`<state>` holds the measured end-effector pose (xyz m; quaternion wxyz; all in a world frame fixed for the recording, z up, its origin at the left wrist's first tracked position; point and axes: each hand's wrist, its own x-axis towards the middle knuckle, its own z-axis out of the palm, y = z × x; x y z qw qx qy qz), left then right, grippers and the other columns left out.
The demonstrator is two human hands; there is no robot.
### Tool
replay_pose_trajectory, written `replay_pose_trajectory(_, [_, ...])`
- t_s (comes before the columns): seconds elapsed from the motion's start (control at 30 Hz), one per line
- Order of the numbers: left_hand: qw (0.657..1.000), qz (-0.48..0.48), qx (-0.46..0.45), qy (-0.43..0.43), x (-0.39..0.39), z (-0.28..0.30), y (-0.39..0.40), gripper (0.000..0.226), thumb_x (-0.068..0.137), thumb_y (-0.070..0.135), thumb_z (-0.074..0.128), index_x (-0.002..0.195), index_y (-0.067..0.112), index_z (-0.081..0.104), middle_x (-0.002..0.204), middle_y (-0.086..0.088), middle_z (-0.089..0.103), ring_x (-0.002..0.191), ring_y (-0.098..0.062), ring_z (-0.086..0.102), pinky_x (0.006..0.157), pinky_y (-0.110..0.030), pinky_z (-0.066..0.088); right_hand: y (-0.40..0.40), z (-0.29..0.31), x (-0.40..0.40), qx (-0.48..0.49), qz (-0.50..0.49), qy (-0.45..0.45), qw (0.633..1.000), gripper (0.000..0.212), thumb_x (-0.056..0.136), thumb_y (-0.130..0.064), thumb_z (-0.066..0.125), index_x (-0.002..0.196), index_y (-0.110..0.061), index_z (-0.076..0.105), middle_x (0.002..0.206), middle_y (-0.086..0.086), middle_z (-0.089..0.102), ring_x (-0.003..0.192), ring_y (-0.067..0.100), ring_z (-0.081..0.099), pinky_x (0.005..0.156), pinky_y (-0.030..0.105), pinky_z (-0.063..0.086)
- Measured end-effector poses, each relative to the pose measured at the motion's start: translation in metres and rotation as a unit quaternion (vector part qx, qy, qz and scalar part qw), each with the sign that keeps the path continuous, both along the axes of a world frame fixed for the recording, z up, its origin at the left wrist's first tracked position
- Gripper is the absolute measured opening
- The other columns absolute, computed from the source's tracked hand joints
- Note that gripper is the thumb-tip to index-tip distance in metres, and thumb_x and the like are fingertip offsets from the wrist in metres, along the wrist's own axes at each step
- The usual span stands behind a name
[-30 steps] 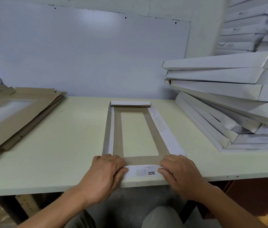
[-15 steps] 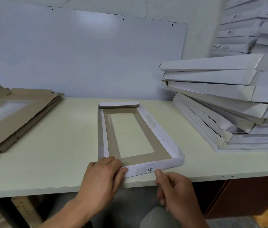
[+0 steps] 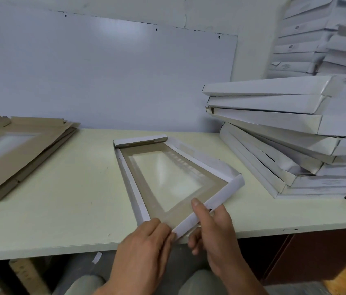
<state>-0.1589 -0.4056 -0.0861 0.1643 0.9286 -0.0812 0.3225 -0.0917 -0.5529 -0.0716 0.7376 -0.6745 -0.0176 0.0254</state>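
A flat cardboard box lid [image 3: 146, 194] with a clear window and folded white side flaps lies tilted at the table's front edge, its right side raised off the surface. My right hand [image 3: 214, 228] grips the near white flap, thumb on top and fingers underneath. My left hand [image 3: 146, 241] pinches the lid's near left corner where that flap ends.
A pile of folded white boxes [image 3: 284, 135] leans at the right of the pale table [image 3: 61, 199]. Flat brown cardboard blanks [image 3: 19, 150] are stacked at the left. More white boxes [image 3: 316, 35] are stacked against the wall at the back right.
The lid has turned clockwise and its right side has lifted. My right hand moved up from below the edge and took hold of the near flap; my left hand stayed at the corner.
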Motion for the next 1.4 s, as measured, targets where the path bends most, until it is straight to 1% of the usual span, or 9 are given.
replay_pose_trajectory(0.33, [0.993,-0.082,-0.086,0.015,-0.004,0.003,0.012,0.025,0.092,0.051,0.048,0.096,0.031,0.063,0.089,0.019,0.051,0.081,0.0,0.05,0.063,-0.021,0.045,-0.005,0.015,0.007,-0.038,0.03,-0.085,0.995,0.033,0.092,-0.033,0.068,0.097,-0.009,0.046,0.058,0.014,0.062,0.041,0.029,0.059,0.039,0.029,0.046])
replay_pose_trajectory(0.53, [0.989,-0.041,-0.144,-0.001,0.005,-0.006,0.035,0.04,0.094,0.053,0.042,0.114,0.022,0.059,0.113,0.012,0.049,0.104,-0.009,0.053,0.083,-0.024,0.043,-0.021,0.069,0.026,-0.16,0.063,-0.19,0.967,0.03,0.079,-0.051,0.069,0.09,-0.029,0.051,0.058,0.008,0.065,0.04,0.025,0.061,0.039,0.029,0.045])
replay_pose_trajectory(0.6, [0.992,0.0,-0.127,-0.001,0.011,-0.009,0.046,0.044,0.094,0.051,0.04,0.112,0.018,0.061,0.111,0.008,0.051,0.104,-0.015,0.053,0.085,-0.033,0.044,-0.028,0.095,0.036,-0.196,0.067,-0.219,0.953,0.026,0.078,-0.051,0.068,0.087,-0.034,0.05,0.059,0.008,0.067,0.04,0.025,0.061,0.039,0.029,0.045])
replay_pose_trajectory(0.73, [0.996,0.084,-0.035,0.011,0.019,-0.016,0.053,0.047,0.094,0.053,0.034,0.101,0.018,0.065,0.102,0.005,0.054,0.091,-0.023,0.056,0.074,-0.041,0.047,-0.044,0.153,0.054,-0.213,0.059,-0.279,0.934,0.022,0.089,-0.032,0.068,0.092,-0.018,0.051,0.053,0.009,0.064,0.036,0.025,0.056,0.038,0.028,0.044])
replay_pose_trajectory(0.83, [0.993,0.112,-0.012,0.036,0.021,-0.018,0.049,0.046,0.094,0.054,0.032,0.098,0.022,0.065,0.1,0.006,0.055,0.09,-0.023,0.057,0.076,-0.04,0.047,-0.056,0.197,0.062,-0.201,0.032,-0.305,0.93,0.018,0.096,-0.021,0.064,0.085,-0.011,0.054,0.048,0.006,0.06,0.032,0.019,0.05,0.033,0.024,0.039])
replay_pose_trajectory(0.97, [0.991,0.126,0.009,0.049,0.022,-0.018,0.048,0.048,0.094,0.054,0.03,0.095,0.022,0.065,0.098,0.005,0.056,0.088,-0.024,0.058,0.074,-0.041,0.048,-0.074,0.252,0.071,-0.146,-0.025,-0.29,0.946,0.029,0.095,-0.027,0.063,0.073,-0.012,0.054,0.047,-0.001,0.057,0.034,0.013,0.049,0.033,0.02,0.037])
replay_pose_trajectory(1.17, [0.99,0.131,0.021,0.049,0.023,-0.019,0.049,0.057,0.097,0.059,0.021,0.089,0.023,0.064,0.094,0.006,0.054,0.083,-0.022,0.057,0.073,-0.04,0.047,-0.127,0.315,0.109,-0.032,-0.089,-0.215,0.972,0.024,0.083,-0.046,0.069,0.092,-0.027,0.058,0.063,-0.011,0.052,0.042,0.003,0.045,0.038,0.014,0.034])
replay_pose_trajectory(1.3, [0.989,0.134,0.035,0.056,0.024,-0.02,0.049,0.056,0.097,0.06,0.02,0.088,0.024,0.063,0.093,0.006,0.053,0.082,-0.022,0.056,0.073,-0.04,0.047,-0.17,0.313,0.147,0.042,-0.072,-0.185,0.979,0.028,0.082,-0.048,0.066,0.101,-0.031,0.055,0.074,-0.014,0.047,0.045,-0.002,0.047,0.042,0.01,0.034])
replay_pose_trajectory(1.4, [0.988,0.136,0.041,0.061,0.025,-0.022,0.05,0.057,0.097,0.06,0.019,0.086,0.025,0.062,0.092,0.006,0.052,0.081,-0.022,0.055,0.072,-0.04,0.046,-0.186,0.294,0.168,0.078,-0.092,-0.146,0.982,0.019,0.087,-0.047,0.062,0.086,-0.03,0.054,0.064,-0.017,0.049,0.045,-0.003,0.047,0.043,0.007,0.034])
